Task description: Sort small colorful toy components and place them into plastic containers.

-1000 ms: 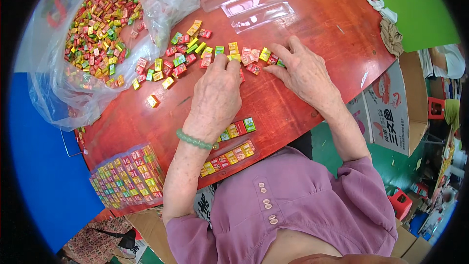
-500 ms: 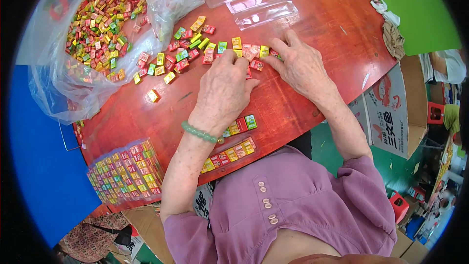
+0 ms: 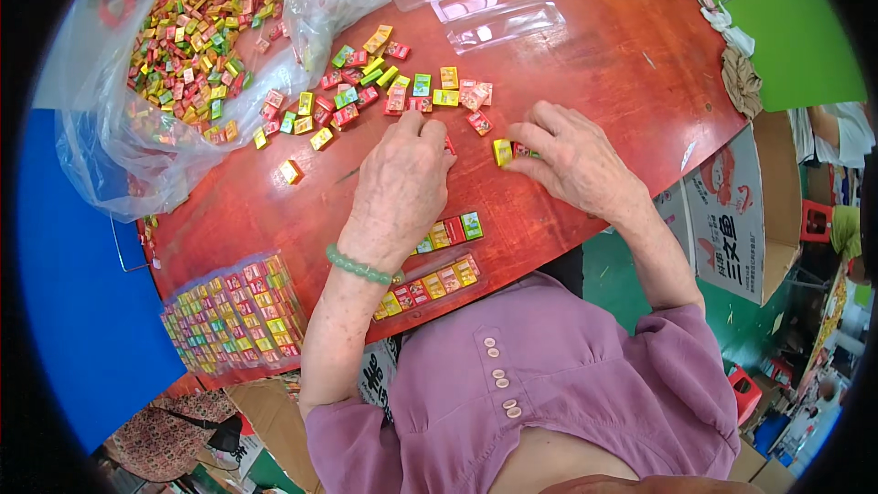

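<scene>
My right hand [image 3: 581, 165] is closed on several small boxes; a yellow box [image 3: 502, 153] sticks out past its fingertips. My left hand [image 3: 401, 181], with a green bead bracelet at the wrist, is curled around a small red box [image 3: 448, 144], mostly covered by its fingers. Just beyond the hands lies a loose scatter of little red, yellow and green boxes [image 3: 447, 98]. Between my left forearm and the table's edge, clear trays hold rows of the boxes, one row [image 3: 442, 286] nearest me and another [image 3: 455, 232] partly behind my wrist.
A large clear plastic bag [image 3: 119, 160] at the far left spills a heap of the boxes [image 3: 197, 55]. Empty clear trays [image 3: 498, 14] lie at the back of the red table [image 3: 631, 82]. Several filled trays [image 3: 236, 316] stand side by side at the near left. A cardboard carton [image 3: 732, 210] is at the right.
Both hands have drawn back toward me from the loose boxes. The right hand has come away with a yellow box and others in its fingers; the left has shifted slightly left.
</scene>
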`<state>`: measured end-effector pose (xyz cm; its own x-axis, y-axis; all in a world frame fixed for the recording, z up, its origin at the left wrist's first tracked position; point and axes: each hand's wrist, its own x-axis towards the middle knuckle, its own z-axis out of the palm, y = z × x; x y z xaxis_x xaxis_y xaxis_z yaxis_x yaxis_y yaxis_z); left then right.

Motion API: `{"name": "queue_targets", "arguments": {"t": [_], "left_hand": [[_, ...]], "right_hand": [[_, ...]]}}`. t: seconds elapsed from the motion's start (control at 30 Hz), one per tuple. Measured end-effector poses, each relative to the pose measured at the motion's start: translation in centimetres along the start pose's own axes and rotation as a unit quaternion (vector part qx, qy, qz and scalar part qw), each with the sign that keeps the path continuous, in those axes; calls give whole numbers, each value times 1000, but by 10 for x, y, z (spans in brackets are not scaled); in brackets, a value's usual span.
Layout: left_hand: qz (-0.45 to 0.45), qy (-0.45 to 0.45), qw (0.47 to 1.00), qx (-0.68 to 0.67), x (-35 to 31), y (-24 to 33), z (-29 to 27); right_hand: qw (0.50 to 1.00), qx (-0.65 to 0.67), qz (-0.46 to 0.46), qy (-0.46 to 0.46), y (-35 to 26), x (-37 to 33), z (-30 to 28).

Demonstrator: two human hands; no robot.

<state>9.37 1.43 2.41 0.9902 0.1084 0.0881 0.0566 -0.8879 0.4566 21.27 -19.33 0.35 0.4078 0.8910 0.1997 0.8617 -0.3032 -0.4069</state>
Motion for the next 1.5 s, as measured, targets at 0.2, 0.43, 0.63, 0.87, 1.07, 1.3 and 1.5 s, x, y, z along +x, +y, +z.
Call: {"name": "queue_targets", "arguments": {"t": [0.2, 0.43, 0.63, 0.87, 1.07, 1.3, 1.5], "left_hand": [[23, -2, 1000, -6, -7, -1, 2], [49, -14, 999, -3, -7, 7, 5], [66, -33, 997, -27, -3, 14, 6], [68, -25, 997, -39, -3, 10, 11], [68, -32, 996, -55, -2, 9, 10], [74, -58, 992, -86, -2, 9, 7], [71, -59, 991, -95, -1, 8, 9]], "right_hand": [[992, 117, 44, -24, 4, -10, -27], [984, 86, 134, -82, 3, -22, -32], [984, 122, 109, -65, 5, -17, -28], [978, 146, 145, -40, 3, -24, -29], [967, 104, 232, 28, -1, -31, -19], [957, 199, 209, 0, -8, -32, -23], [978, 139, 155, 6, -6, -29, -17]]}}
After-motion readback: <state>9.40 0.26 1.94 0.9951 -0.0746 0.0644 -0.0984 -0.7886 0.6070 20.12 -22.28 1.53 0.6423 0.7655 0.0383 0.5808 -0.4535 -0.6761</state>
